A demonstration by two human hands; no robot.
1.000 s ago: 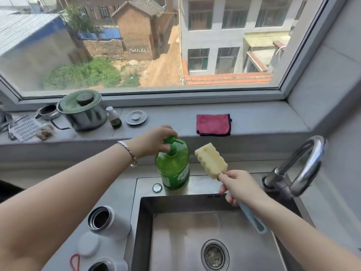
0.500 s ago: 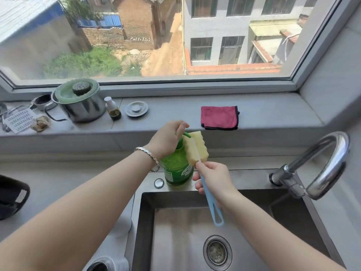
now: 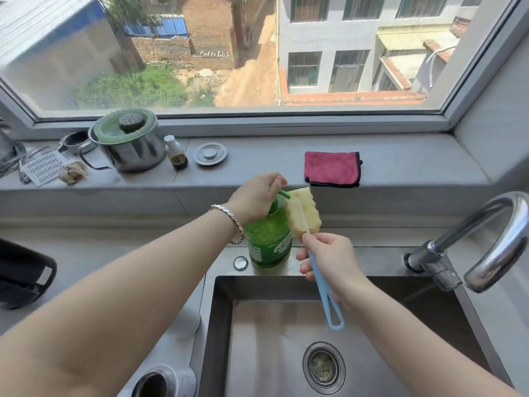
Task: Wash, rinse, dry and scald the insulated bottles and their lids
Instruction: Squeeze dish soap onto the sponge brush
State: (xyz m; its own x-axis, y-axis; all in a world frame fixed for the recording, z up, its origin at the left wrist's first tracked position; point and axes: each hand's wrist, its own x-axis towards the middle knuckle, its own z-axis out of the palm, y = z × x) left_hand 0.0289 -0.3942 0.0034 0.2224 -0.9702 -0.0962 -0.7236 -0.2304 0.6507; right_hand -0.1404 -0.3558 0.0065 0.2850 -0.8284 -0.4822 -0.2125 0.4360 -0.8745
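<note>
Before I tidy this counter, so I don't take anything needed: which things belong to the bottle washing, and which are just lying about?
In use: left hand on the pump of the soap bottle; right hand holding the sponge brush; insulated bottle; sink; tap; red cloth, likely for drying.
Lying about: steel pot, small bottle, metal stopper.

bright daylight via window [image 3: 257,53] | sharp | wide-angle bending at edges

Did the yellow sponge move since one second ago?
Yes. The sponge went left to the green soap bottle; earlier a gap lay between them.
</note>
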